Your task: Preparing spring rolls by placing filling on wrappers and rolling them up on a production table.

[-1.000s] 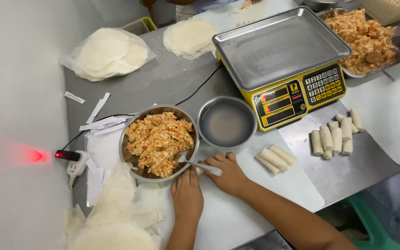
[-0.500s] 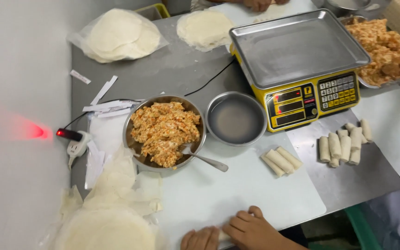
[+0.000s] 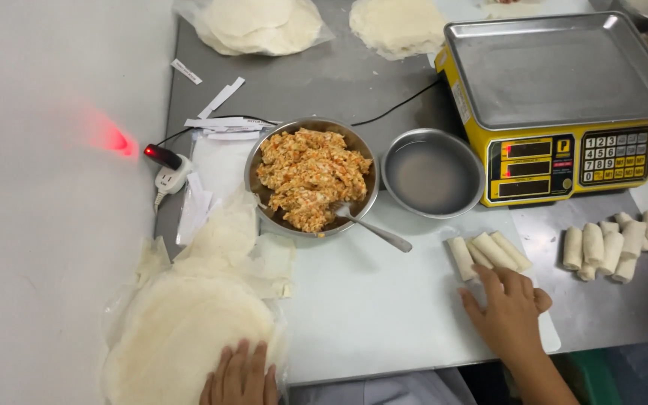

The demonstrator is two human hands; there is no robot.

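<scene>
My left hand (image 3: 240,373) lies flat, fingers apart, on the near edge of a stack of thin round wrappers (image 3: 189,330) at the lower left. My right hand (image 3: 505,309) rests open on the white cutting board (image 3: 369,300), its fingertips just touching three small rolls (image 3: 487,253) laid side by side. A metal bowl of orange-flecked filling (image 3: 312,178) stands behind the board with a spoon (image 3: 369,227) leaning out of it. Neither hand holds anything.
A small metal bowl of liquid (image 3: 431,172) sits right of the filling. A yellow scale (image 3: 556,105) with a steel tray stands at the back right. Several finished rolls (image 3: 610,244) lie on the steel table. More wrappers (image 3: 253,21) lie at the back, a plug (image 3: 166,171) at left.
Both hands left the spoon at the filling bowl, drew back to the near edge, then spread apart: the left onto the wrapper stack, the right to the three rolls.
</scene>
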